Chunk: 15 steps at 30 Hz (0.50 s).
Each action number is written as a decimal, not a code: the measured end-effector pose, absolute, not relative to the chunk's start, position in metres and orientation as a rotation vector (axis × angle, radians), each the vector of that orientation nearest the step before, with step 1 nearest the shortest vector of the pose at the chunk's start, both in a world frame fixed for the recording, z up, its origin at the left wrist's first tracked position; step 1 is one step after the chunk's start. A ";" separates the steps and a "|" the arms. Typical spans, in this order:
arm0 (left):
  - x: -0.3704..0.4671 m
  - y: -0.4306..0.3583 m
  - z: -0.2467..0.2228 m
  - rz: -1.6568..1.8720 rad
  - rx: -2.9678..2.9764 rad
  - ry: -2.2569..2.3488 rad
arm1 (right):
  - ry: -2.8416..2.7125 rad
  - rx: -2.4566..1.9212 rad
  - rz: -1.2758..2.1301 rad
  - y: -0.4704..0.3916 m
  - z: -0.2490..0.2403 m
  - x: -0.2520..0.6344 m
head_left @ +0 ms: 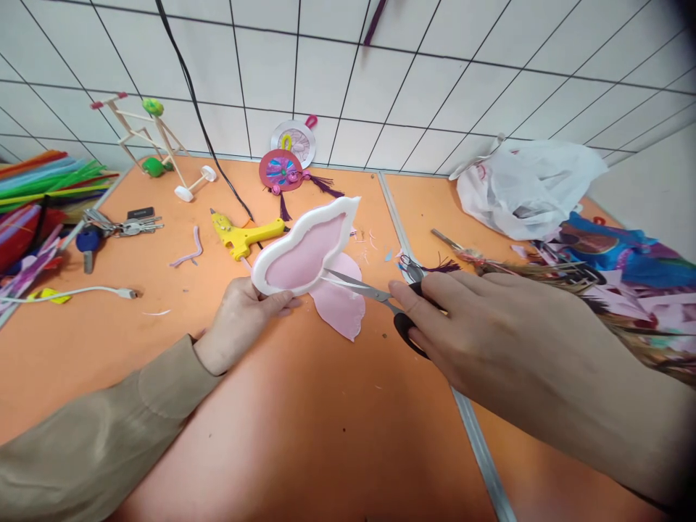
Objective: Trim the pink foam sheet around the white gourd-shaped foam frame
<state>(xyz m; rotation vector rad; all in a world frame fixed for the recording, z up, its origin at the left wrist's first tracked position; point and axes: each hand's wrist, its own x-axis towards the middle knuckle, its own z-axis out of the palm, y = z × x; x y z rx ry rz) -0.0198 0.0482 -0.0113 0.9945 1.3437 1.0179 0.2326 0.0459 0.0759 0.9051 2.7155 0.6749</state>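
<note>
My left hand (247, 315) grips the lower left end of a wing-shaped piece (304, 254), pink in the middle with a thick white rim. Behind and below it shows a plain pink wing-shaped sheet (348, 308); whether the two are joined I cannot tell. In my right hand (478, 326) are scissors (375, 291) with black handles, fingers through the loops. Their blades are slightly parted and point left, the tips at the white rim's lower right edge.
Behind the wing lies a yellow glue gun (244, 233). Round tasselled ornaments (281, 171) lean near the tiled wall. Keys (127, 226), a white cable (70, 296) and a stick frame (152, 141) are at left. A white plastic bag (522, 185) and scraps lie right.
</note>
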 end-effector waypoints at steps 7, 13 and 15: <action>-0.021 0.049 -0.014 0.965 1.091 1.454 | 2.776 0.829 0.827 0.044 0.078 0.225; -0.021 0.049 -0.015 0.946 1.131 1.475 | 2.750 0.818 0.822 0.045 0.078 0.224; -0.021 0.049 -0.016 0.937 1.164 1.488 | 2.745 0.810 0.807 0.046 0.078 0.223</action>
